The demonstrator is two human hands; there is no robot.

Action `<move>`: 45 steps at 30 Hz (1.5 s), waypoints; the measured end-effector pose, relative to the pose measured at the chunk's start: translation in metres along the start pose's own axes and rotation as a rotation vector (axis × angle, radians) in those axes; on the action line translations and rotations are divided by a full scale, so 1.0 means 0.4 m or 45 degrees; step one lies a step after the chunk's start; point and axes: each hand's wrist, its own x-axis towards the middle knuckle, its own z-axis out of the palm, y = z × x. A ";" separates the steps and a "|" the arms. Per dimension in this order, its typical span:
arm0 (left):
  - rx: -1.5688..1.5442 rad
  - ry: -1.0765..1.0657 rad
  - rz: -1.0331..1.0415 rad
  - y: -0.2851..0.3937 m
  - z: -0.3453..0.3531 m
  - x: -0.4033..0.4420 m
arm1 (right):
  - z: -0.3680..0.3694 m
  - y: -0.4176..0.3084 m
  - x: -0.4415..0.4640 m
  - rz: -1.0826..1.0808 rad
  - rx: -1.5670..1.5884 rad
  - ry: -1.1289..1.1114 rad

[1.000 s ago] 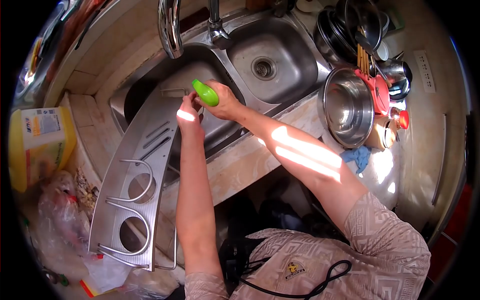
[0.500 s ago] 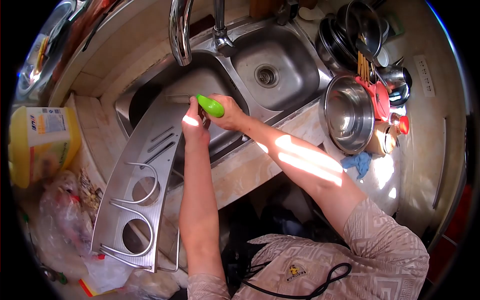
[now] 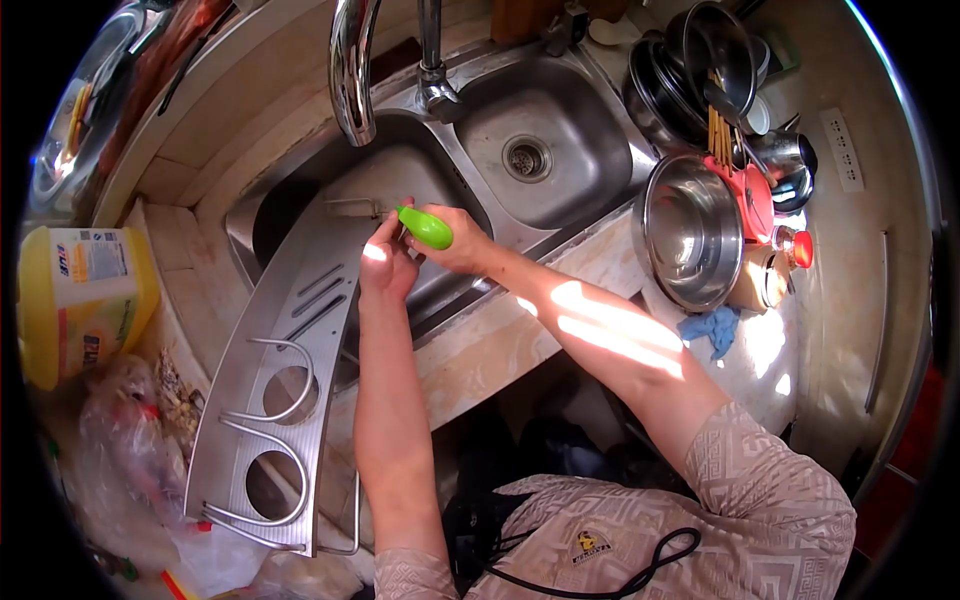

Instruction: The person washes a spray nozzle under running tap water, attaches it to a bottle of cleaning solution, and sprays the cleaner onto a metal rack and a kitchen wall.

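One green handle [image 3: 427, 230] lies gripped by the right fingers [image 3: 457, 223], beside left fingers [image 3: 384, 231] whose hold is unclear.

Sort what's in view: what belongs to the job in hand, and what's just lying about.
Seemingly in the job:
- green object, held in the right hand
- metal rack, by the left hand
- sink, under the rack's far end

Apparently just lying about:
- steel bowl
- blue cloth
- yellow container
- plastic bags

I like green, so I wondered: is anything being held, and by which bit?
The right hand holds a green object by its wide, rounded end. Whether the left hand grips anything is unclear.
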 end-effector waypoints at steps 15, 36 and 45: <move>0.083 0.250 -0.138 0.019 -0.001 0.031 | -0.006 -0.011 0.017 -0.296 -0.456 -0.021; 0.357 0.539 0.210 -0.077 0.011 -0.149 | -0.084 -0.085 -0.042 -0.116 -0.420 0.076; 0.362 0.638 0.308 -0.084 0.013 -0.179 | -0.075 -0.119 -0.041 0.129 0.193 0.344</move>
